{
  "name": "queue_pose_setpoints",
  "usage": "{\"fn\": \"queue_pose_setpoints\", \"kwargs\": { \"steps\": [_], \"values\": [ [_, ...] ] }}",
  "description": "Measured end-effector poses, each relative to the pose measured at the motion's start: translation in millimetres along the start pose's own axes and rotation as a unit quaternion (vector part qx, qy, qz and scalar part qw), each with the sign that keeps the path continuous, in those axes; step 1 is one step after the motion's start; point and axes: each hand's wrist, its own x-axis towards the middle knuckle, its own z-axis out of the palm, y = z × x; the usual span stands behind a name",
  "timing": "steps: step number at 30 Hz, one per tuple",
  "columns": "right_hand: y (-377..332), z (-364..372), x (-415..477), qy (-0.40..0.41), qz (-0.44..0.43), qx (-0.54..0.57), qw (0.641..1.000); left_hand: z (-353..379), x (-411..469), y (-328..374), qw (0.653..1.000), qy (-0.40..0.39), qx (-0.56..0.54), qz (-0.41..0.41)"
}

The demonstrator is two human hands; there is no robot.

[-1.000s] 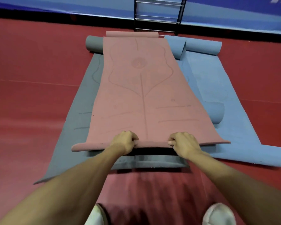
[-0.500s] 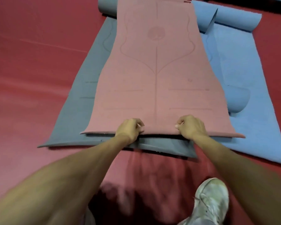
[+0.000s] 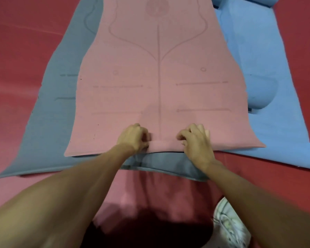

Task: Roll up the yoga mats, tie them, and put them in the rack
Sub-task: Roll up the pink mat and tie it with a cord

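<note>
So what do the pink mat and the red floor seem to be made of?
Pink mat: likely soft foam or rubber, matte; its near edge curls into a soft roll without creasing, and guide lines look pressed or printed into it. Red floor: probably smooth vinyl or rubber sheet, slightly glossy; pale light streaks reflect off it.

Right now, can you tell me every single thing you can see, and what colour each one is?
pink mat: one, pink, in the middle, lying on top, near edge starting to curl
grey mat: one, grey, under the pink mat, sticking out on the left and at the near end
blue mat: one or two, cannot tell, blue, on the right, with a curled part beside the pink mat
floor: one, red, under everything
shoe: one, white, bottom right
left hand: one, grips the pink mat's near edge
right hand: one, grips the same edge
</note>
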Motion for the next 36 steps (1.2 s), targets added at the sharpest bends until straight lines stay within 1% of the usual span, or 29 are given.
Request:
{"fn": "queue_pose_setpoints", "kwargs": {
  "steps": [2,4,5,7,10,12,14,16,18,20,22,24,26,28,29,30,31,36],
  "values": [
    [-2.5,0.7,-0.9,0.023,-0.102,0.008,0.994,4.5,1.7,1.7,1.0,0.016,0.009,0.001],
    [-3.4,4.0,-4.0,0.007,-0.187,0.005,0.982,10.7,2.3,3.5,0.999,0.029,0.013,-0.002],
    [-4.5,5.8,-5.6,-0.004,-0.21,-0.008,0.978,14.0,2.2,3.9,0.999,0.031,0.011,-0.006],
    [-6.8,7.8,-9.6,-0.021,-0.225,-0.04,0.973,20.7,1.9,3.6,0.999,0.037,0.016,-0.006],
    [-8.1,7.0,-17.5,-0.025,-0.213,-0.107,0.971,25.8,0.0,2.8,0.996,0.064,0.064,0.009],
    [-7.9,8.8,-23.9,-0.042,-0.181,-0.137,0.973,30.2,-3.5,0.0,0.992,0.076,0.095,0.041],
    [-9.9,13.8,-28.8,-0.056,-0.143,-0.14,0.978,34.6,-11.1,-5.1,0.984,0.085,0.128,0.086],
    [-14.6,18.5,-29.9,-0.066,-0.105,-0.132,0.983,36.6,-20.1,-9.2,0.973,0.057,0.182,0.133],
    [-20.8,18.7,-27.2,-0.072,-0.075,-0.131,0.986,38.8,-24.5,-14.4,0.956,0.048,0.242,0.161],
    [-24.3,19.7,-22.4,-0.077,-0.061,-0.136,0.986,36.3,-25.6,-13.4,0.953,0.05,0.252,0.162],
    [-24.2,22.2,-18.5,-0.06,-0.056,-0.146,0.986,33.6,-22.8,-8.3,0.961,0.034,0.223,0.161],
    [-23.1,24.5,-14.9,-0.041,-0.054,-0.145,0.987,31.2,-16.8,-6.4,0.959,0.013,0.243,0.143],
    [-21.9,26.7,-14.5,-0.037,-0.052,-0.136,0.989,28.9,-18.9,-5.2,0.954,-0.004,0.258,0.15],
    [-19.6,28.0,-13.6,-0.037,-0.055,-0.129,0.989,31.8,-19.0,-7.1,0.949,-0.005,0.27,0.164],
    [-18.0,28.3,-12.5,-0.037,-0.06,-0.124,0.99,33.0,-19.6,-8.3,0.945,0.01,0.281,0.165],
    [-16.4,28.0,-12.0,-0.039,-0.064,-0.117,0.99,34.1,-20.4,-9.0,0.946,0.001,0.284,0.154],
    [-15.0,28.2,-11.7,-0.042,-0.067,-0.111,0.991,35.3,-20.4,-9.8,0.949,0.0,0.275,0.154],
    [-17.5,22.9,-15.4,-0.053,-0.059,-0.119,0.99,28.1,-11.2,-11.7,0.967,-0.051,0.216,0.121]
  ]
}}
